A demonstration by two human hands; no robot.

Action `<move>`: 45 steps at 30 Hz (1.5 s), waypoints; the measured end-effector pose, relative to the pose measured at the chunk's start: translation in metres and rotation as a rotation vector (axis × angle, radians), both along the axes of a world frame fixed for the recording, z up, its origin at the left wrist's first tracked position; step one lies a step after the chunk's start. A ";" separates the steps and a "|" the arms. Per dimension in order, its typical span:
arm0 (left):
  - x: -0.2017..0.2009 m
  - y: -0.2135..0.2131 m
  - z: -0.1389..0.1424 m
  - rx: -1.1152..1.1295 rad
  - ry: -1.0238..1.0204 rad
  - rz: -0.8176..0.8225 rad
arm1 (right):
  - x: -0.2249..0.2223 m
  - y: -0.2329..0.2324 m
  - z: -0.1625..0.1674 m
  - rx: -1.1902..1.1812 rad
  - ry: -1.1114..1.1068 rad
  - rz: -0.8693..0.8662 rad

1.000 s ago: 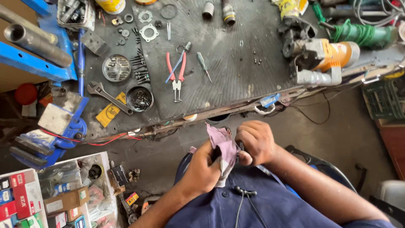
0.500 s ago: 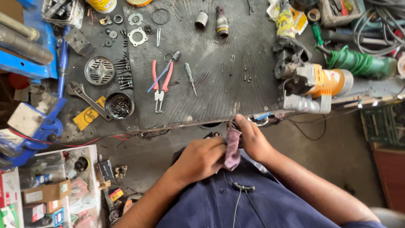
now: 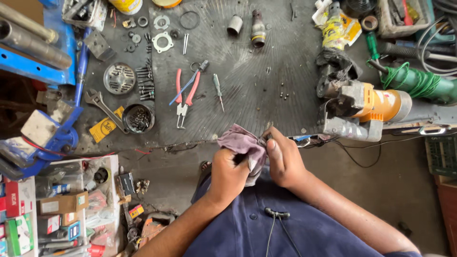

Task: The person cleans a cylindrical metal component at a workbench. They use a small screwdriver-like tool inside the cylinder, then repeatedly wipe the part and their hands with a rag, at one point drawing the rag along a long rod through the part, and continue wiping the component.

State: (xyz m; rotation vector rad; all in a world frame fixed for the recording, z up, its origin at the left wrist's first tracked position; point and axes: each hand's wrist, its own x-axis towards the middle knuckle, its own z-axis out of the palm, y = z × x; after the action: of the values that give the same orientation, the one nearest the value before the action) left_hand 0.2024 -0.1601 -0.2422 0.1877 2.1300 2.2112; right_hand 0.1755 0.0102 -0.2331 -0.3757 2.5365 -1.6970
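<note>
While the dark workbench (image 3: 247,85) spreads far of me, I judge wiping is underway: my left hand (image 3: 227,175) grasps the pinkish rag (image 3: 240,142) near its edge, my right hand (image 3: 283,159) pinching a small part hidden inside; next needs turning it

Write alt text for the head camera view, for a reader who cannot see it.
Seen from above, a person's left hand and right hand hold a crumpled purple rag together at the near edge of a dark workbench. On the bench lie red-handled pliers, a small screwdriver, a wrench and an orange power tool.
</note>
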 end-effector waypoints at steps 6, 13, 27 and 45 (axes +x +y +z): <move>-0.007 0.001 -0.010 0.135 -0.287 -0.073 | -0.022 0.025 -0.005 0.239 0.685 0.161; 0.006 0.004 0.000 0.250 -0.512 -0.187 | -0.029 0.033 -0.011 0.381 0.764 0.245; 0.010 -0.008 -0.018 -0.662 0.579 -0.122 | 0.007 0.004 -0.044 -0.328 -0.289 0.042; -0.009 -0.001 -0.056 0.535 -0.507 0.050 | -0.007 0.023 -0.052 -0.416 -0.362 0.058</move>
State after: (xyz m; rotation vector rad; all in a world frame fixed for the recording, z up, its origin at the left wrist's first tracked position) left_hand 0.1935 -0.1612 -0.2981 -0.3681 1.2818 2.4646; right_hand 0.1682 0.0333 -0.2848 -0.1396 1.9043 -2.0476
